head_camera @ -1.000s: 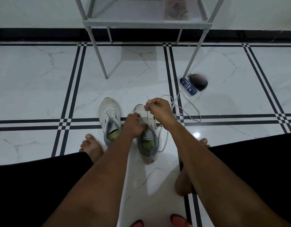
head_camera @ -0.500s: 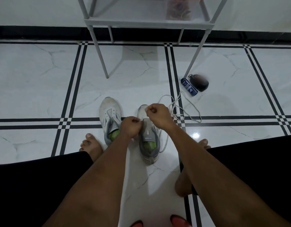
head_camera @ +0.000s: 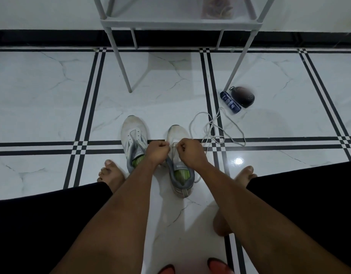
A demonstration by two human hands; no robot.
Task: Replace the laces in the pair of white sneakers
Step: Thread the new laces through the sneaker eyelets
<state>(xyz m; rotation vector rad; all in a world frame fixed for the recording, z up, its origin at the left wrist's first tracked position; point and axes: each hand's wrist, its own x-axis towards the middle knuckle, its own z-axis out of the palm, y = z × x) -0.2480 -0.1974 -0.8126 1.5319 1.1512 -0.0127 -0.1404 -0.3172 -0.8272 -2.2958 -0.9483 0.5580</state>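
Two white sneakers with grey collars and green insoles stand side by side on the floor. The left sneaker [head_camera: 133, 139] has bare eyelets and no lace. Over the right sneaker [head_camera: 180, 175] both my hands work at its front eyelets. My left hand [head_camera: 158, 151] pinches a short end of white lace at the sneaker's left side. My right hand [head_camera: 189, 153] pinches the lace at the right side. A loose white lace [head_camera: 214, 129] lies in loops on the tiles to the right of the shoes.
A white metal rack [head_camera: 119, 62] stands at the back on thin legs. A blue tube [head_camera: 230, 102] and a dark round object [head_camera: 243, 95] lie by its right leg. My bare feet [head_camera: 111, 173] flank the sneakers.
My right hand has come down from a raised pull to the sneaker's front eyelets. My left hand shifted slightly forward. Both now meet over the toe end of the lacing.
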